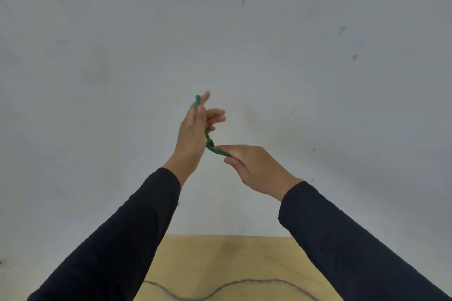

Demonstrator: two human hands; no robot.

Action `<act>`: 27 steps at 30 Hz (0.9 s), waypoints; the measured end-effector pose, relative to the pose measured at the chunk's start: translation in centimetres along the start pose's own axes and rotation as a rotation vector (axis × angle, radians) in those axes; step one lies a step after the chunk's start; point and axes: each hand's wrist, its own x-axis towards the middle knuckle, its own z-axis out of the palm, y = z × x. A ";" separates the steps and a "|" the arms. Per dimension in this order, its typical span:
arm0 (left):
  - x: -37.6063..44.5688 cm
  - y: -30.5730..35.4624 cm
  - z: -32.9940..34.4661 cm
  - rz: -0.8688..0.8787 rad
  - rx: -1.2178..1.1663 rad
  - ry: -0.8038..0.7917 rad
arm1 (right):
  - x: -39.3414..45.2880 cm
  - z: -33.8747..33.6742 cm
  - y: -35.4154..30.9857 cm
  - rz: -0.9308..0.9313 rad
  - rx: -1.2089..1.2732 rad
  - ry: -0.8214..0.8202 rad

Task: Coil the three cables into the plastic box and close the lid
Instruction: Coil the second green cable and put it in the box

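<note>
One wooden table [227, 259], grey wall [97, 44]

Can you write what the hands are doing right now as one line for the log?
step: coiling | left hand: holds green cable up | right hand: pinches its lower end | grey cable: on table | box: not in view

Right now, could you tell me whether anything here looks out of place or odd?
One thing: the dark cable on the wooden table lies in loose waves, uncoiled. No plastic box is in view. The hands are raised before the stained wall, the left hand and right hand gripping a green cable.
</note>
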 end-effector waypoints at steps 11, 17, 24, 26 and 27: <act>-3.5 0.7 0.7 -0.264 -0.171 -0.499 | 2.5 -8.3 0.2 0.122 0.307 0.153; -1.5 3.0 0.6 -0.223 -0.744 -0.433 | 3.2 -3.9 1.8 0.194 0.540 0.355; 2.2 2.7 -2.1 -0.008 -0.562 -0.007 | 0.7 1.3 -1.1 0.214 0.212 -0.052; 1.3 1.7 -2.5 0.059 -0.087 -0.046 | 1.1 0.2 -2.2 0.121 0.155 -0.021; 0.4 1.2 -2.5 0.097 0.158 -0.111 | 1.6 -0.7 -2.5 0.069 0.133 0.006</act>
